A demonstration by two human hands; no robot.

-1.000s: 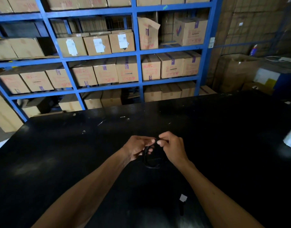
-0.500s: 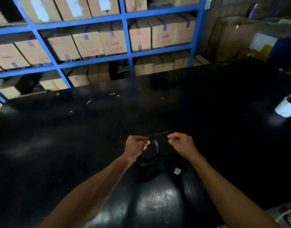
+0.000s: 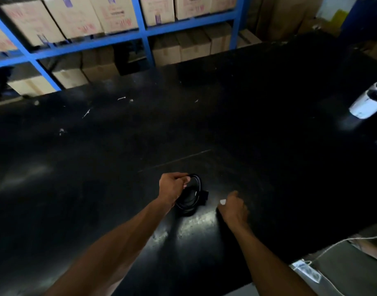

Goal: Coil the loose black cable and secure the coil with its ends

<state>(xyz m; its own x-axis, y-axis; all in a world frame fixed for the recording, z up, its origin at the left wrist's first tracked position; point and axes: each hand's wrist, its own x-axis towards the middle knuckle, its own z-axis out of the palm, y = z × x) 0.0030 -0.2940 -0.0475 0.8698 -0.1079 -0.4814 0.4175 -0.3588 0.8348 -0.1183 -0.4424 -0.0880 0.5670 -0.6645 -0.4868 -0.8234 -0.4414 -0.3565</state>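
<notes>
The black cable is wound into a small coil that hangs over the black table near its front. My left hand is closed on the coil's upper left side, holding it up on edge. A black end piece sticks out on the coil's right. My right hand is apart from the coil, lower and to its right, fingers curled down at the table beside a small white tag. Whether that hand grips anything is hidden.
A white roll lies at the table's right edge. Blue shelving full of cardboard boxes stands behind the table. The table's front right corner ends near a white cord over grey floor.
My right hand has let go of the cable end and dropped down to the right, towards the white tag. My left hand keeps the coil. The view has tilted downward.
</notes>
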